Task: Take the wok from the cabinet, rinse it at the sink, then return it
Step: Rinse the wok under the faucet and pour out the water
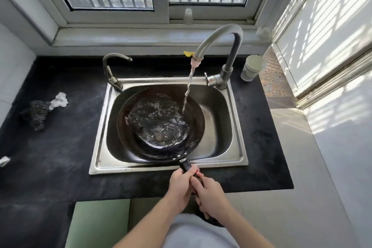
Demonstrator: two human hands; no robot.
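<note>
I've got the round black carbon-steel wok (161,125) sitting down in the rectangular stainless-steel sink basin (221,127), its long black handle (186,165) sticking out over the near rim toward me. Both hands are wrapped closed on that handle: left hand (181,185) further up, near the bowl, right hand (210,195) just behind it, touching it. Two-handed hold makes sense to me: the bowl is filling and a one-sided handle gives a lot of leverage to control. Water stream (188,88) falls from the tall grey gooseneck tap (221,46), with a pale plastic nozzle on its tip, and lands on the right inner wall of the wok, so the flow runs down into the centre and churns there; surface is bubbly and glossy. Wok interior looks dark, seasoned, matte where dry. Basin walls are smooth brushed metal, rounded corners. Black stone-like countertop (60,157) looks dull and smeared. Second small grey tap (112,70) at the left rear corner is not running. Dark wiry scouring pad (36,112) with a white crumpled scrap sits on the left counter, well apart from the sink. Pale paper cup (252,67) stands upright right of the tap base. My read: mid-rinse, swirl and tip-out not yet done.
</note>
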